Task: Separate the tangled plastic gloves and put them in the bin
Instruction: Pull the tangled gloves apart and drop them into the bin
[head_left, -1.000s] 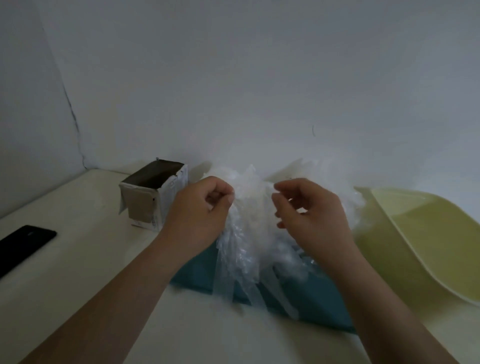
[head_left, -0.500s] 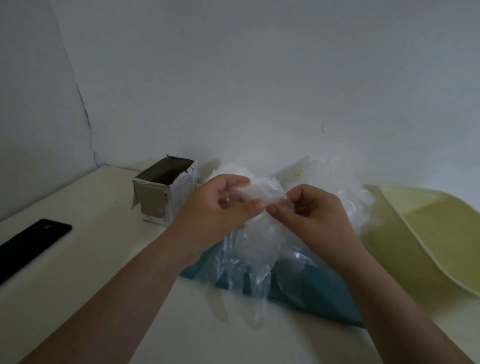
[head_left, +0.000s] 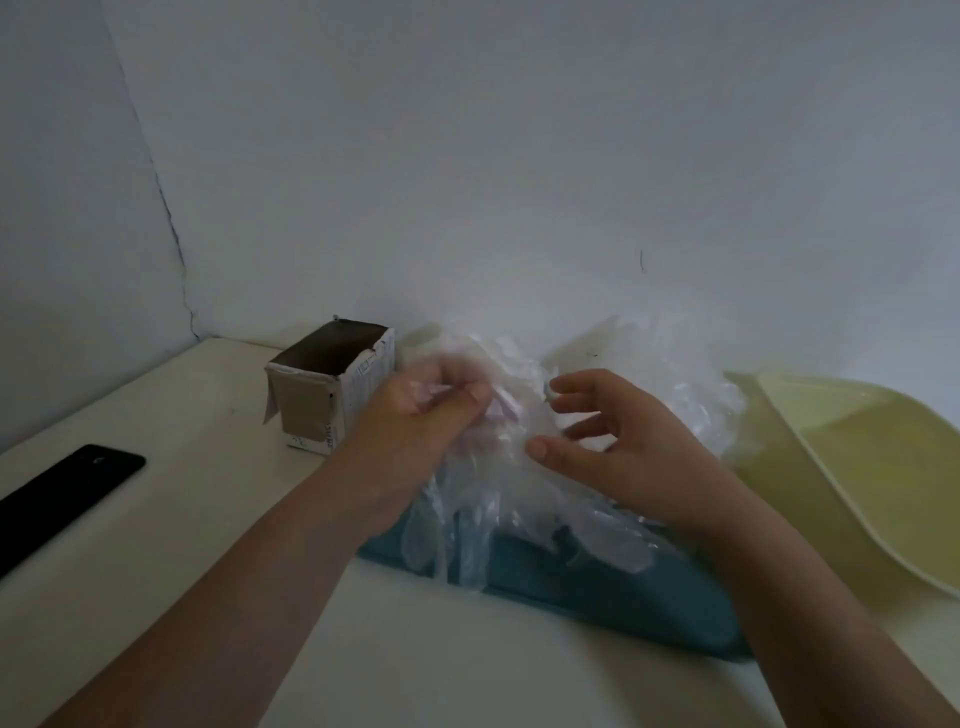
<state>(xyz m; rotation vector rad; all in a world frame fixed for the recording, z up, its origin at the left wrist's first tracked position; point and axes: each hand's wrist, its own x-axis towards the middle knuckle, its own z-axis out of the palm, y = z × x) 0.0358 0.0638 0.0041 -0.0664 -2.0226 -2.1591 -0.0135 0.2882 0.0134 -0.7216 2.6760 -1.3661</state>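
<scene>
While the tangle of clear plastic gloves (head_left: 519, 483) sits heaped on a teal container (head_left: 597, 592) in the middle of the pale table (head_left: 182, 597), both bare hands are up in the pile. The left hand (head_left: 421, 415), at about nine o'clock of the heap, has its fingers curled in and its thumb closed against them, pinching a crumpled bit of film. Limp glove fingers hang below it, over the container's near edge. The right hand (head_left: 618, 447), at about three o'clock of the heap, is loosely spread. Its thumb and forefinger stand apart and the fingers are only gently bent. It grips nothing I can make out. Its fingertips lie against the plastic or just beside it; the blur keeps me from telling which.

Further out at three o'clock, just beside the teal container, lies a yellow-green bin (head_left: 857, 467) with its open side up. At ten o'clock, close to the heap, stands a small cardboard box (head_left: 317, 405) with a torn, open top. Well apart at eight o'clock, a black phone (head_left: 67, 493) lies flat near the table's edge.
</scene>
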